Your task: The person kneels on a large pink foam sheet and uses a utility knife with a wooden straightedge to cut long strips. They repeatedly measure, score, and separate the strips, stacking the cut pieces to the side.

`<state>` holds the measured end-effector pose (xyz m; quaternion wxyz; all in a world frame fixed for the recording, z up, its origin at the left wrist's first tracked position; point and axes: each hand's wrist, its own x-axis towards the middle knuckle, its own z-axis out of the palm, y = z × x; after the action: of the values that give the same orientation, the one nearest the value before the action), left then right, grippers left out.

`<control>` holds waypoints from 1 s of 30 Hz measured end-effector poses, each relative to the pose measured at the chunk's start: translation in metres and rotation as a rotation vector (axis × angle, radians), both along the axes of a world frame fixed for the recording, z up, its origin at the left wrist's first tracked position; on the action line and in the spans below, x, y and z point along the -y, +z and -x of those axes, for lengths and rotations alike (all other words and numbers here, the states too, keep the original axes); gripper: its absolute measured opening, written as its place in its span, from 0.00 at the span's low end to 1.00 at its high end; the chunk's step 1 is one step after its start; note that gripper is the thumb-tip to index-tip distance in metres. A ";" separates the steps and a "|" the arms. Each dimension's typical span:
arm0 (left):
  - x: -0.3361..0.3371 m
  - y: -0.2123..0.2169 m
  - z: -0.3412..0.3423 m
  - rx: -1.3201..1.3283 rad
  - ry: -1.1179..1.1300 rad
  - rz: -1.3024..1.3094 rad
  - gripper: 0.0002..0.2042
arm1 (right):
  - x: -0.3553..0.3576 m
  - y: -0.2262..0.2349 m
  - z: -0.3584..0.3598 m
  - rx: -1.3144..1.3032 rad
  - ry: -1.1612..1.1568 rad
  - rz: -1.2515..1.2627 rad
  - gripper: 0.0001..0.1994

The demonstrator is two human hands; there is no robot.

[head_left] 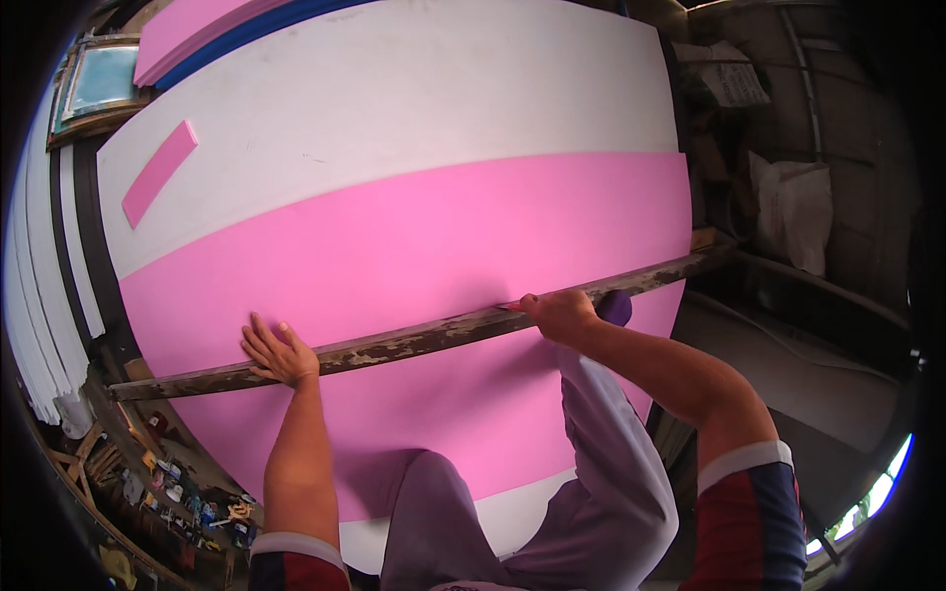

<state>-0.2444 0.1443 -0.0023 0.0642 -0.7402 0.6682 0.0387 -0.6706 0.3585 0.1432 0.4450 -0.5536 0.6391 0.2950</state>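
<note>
A large pink foam sheet [414, 236] lies on a white table surface [473, 89]. Across it runs a long, worn wooden plank [434, 335] with peeling dark paint. My left hand [281, 353] lies flat with fingers spread, over the plank's left part and onto the sheet. Farther right, my right hand [560, 317] is closed around a slim red tool [513, 305], perhaps a utility knife. Its tip is at the plank's far edge, against the sheet; most of it is hidden in the fist. My purple-socked foot [615, 307] rests on the plank just right of this hand.
A narrow pink offcut [161, 174] lies at the far left of the white surface. Stacked pink sheets [192, 39] stand beyond it. Assorted tools and bottles [182, 492] clutter the lower left. White sacks [793, 207] are at the right. My knees [439, 492] are over the sheet's near side.
</note>
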 end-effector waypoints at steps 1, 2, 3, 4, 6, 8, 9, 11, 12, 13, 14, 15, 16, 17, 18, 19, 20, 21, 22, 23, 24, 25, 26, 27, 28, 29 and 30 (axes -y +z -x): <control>0.000 0.001 0.001 0.012 -0.001 -0.012 0.33 | -0.005 -0.002 0.001 -0.002 0.010 0.040 0.12; -0.002 0.002 -0.001 0.023 -0.002 -0.023 0.33 | -0.014 -0.007 0.000 -0.003 0.020 0.080 0.11; -0.002 0.001 -0.002 0.036 0.002 -0.026 0.33 | -0.012 -0.008 0.000 -0.003 0.034 0.129 0.09; -0.001 0.000 -0.004 0.033 0.003 -0.022 0.33 | -0.010 -0.009 0.003 0.002 0.036 0.083 0.11; -0.002 0.001 -0.007 0.039 0.002 -0.016 0.33 | -0.010 -0.010 0.003 0.023 0.038 -0.010 0.14; -0.002 0.001 -0.006 0.020 0.017 -0.006 0.32 | -0.018 -0.016 0.006 0.023 0.051 0.094 0.11; 0.001 0.000 -0.002 0.001 0.022 0.002 0.32 | -0.019 -0.017 0.010 0.013 0.054 0.149 0.09; 0.000 0.005 -0.001 0.007 0.029 -0.006 0.32 | -0.023 -0.018 0.012 0.048 0.038 0.126 0.09; -0.001 0.006 -0.001 0.007 0.034 -0.009 0.32 | -0.023 -0.016 0.014 0.064 0.032 0.117 0.09; 0.000 0.004 -0.002 0.013 0.032 0.006 0.31 | -0.023 -0.015 0.019 0.066 0.041 0.127 0.09; 0.003 -0.002 -0.007 0.018 0.030 0.020 0.31 | -0.022 -0.014 0.023 0.068 0.050 0.138 0.09; 0.000 -0.005 -0.010 0.024 0.025 0.023 0.31 | -0.027 -0.013 0.028 0.070 0.056 0.137 0.09; -0.001 -0.006 -0.014 0.028 0.023 0.023 0.31 | -0.032 -0.015 0.031 0.068 0.047 0.132 0.09; -0.001 -0.007 -0.019 0.033 0.021 0.024 0.31 | -0.037 -0.019 0.033 0.067 0.038 0.127 0.09; 0.001 -0.009 -0.018 0.026 0.018 0.026 0.31 | -0.041 -0.020 0.040 0.053 0.028 0.122 0.10; 0.001 -0.010 -0.018 0.031 0.017 0.025 0.30 | -0.045 -0.019 0.047 0.060 0.029 0.113 0.10; 0.001 -0.011 -0.018 0.031 0.014 0.024 0.30 | -0.048 -0.018 0.055 0.068 0.029 0.103 0.10; 0.002 -0.012 -0.017 0.028 0.008 0.022 0.30 | -0.053 -0.015 0.062 0.072 0.027 0.093 0.10; 0.002 -0.013 -0.019 0.028 0.007 0.020 0.30 | -0.055 -0.013 0.070 0.062 0.040 0.075 0.11; 0.002 -0.012 -0.022 0.028 0.011 0.022 0.31 | -0.058 -0.010 0.077 0.051 0.052 0.056 0.13; 0.002 -0.015 -0.023 0.021 0.015 0.029 0.31 | -0.063 -0.007 0.087 0.033 0.062 0.035 0.14; 0.002 -0.016 -0.025 0.016 0.015 0.035 0.31 | -0.070 -0.006 0.096 0.015 0.058 0.021 0.15; 0.003 -0.018 -0.027 0.012 0.015 0.040 0.31 | -0.079 -0.005 0.107 -0.002 0.054 0.007 0.16; 0.003 -0.018 -0.031 0.020 0.019 0.043 0.32 | -0.087 -0.005 0.118 -0.017 0.054 -0.004 0.17; 0.003 -0.021 -0.032 0.023 0.019 0.043 0.32 | -0.096 -0.002 0.130 -0.040 0.055 -0.010 0.18; 0.004 -0.024 -0.033 0.026 0.019 0.042 0.32 | -0.106 0.000 0.142 -0.063 0.056 -0.016 0.19; 0.004 -0.024 -0.036 0.021 0.012 0.048 0.33 | -0.113 0.002 0.152 -0.084 0.059 -0.019 0.20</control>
<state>-0.2089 0.1403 -0.0263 0.0533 -0.7457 0.6639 0.0152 -0.8227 0.4718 0.1454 0.4142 -0.5553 0.6376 0.3371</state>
